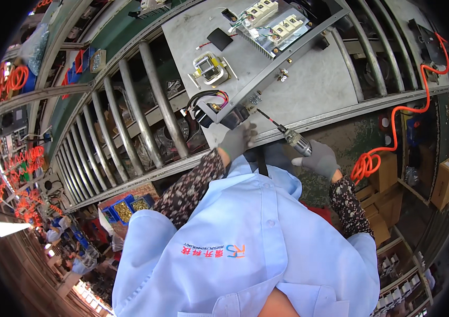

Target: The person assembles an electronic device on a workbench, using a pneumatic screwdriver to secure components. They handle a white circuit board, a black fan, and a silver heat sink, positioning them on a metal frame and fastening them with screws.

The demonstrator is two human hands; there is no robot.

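My right hand (320, 159), in a grey glove, is closed around a power screwdriver (297, 141). Its thin bit points up and left toward the near corner of a metal frame (272, 76). Beside that corner is my left hand (236, 141), also gloved, close under a black block-shaped part (233, 118). Its fingers are blurred, so their grip is unclear. Several coloured wires (216, 95) run from the black part at this end. Small loose screws (256, 98) lie on the metal work plate (317, 95) between the bit and the frame.
A transformer (211, 68) and a black flat piece (220, 39) lie on the plate. Farther back stands a heat sink with pale modules (282, 29). Metal rollers (140, 111) extend left. An orange coiled hose (393, 132) hangs at right. Blue bins (124, 211) hold small brass-coloured parts.
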